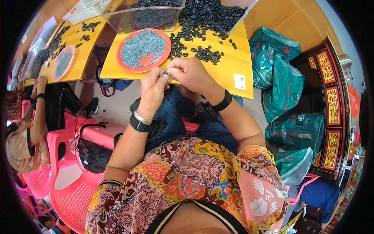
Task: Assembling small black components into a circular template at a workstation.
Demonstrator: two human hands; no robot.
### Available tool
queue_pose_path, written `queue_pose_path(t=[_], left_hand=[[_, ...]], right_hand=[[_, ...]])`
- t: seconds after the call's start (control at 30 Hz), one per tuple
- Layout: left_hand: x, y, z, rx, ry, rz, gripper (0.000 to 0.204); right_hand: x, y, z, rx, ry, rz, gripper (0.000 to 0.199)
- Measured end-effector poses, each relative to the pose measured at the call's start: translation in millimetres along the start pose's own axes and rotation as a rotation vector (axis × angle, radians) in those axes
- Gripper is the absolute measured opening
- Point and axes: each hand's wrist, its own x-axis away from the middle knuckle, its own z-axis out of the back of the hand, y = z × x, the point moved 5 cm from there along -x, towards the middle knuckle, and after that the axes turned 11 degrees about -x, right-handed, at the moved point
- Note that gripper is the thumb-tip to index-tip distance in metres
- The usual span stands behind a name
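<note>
Both hands meet just above the near edge of the yellow table [233, 64], left hand [152, 87] and right hand [190, 72] pinching one small dark ring piece [166, 73] between fingertips, red plate [143, 50] of grey pins just beyond, black rings [202, 52] scattered nearby.

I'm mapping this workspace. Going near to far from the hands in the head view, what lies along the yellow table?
Hands pinching a small part → red plate of grey pieces → clear bin.

Patchwork paisley top — black wristbands [223, 102], silver bangle [142, 118]
</note>
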Motion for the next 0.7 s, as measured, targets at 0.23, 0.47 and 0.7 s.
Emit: queue_pose_path(t=[0.23,0.47,0.7], left_hand=[[-2.0,-2.9,-0.5,0.056,-0.031,0.038,0.01],[-3.2,-1.4,5.8,0.212,0.002,0.094,0.01],[-4.4,-4.7,9.3,0.304,0.019,0.13,0.01]], right_hand=[[3.5,11.0,2.9,-0.22,-0.002,-0.064,0.016],[-20.2,43.2,80.1,0.16,0.222,-0.046,0.02],[-52.0,68.3,104.2,0.588,0.145,-0.111,0.022]])
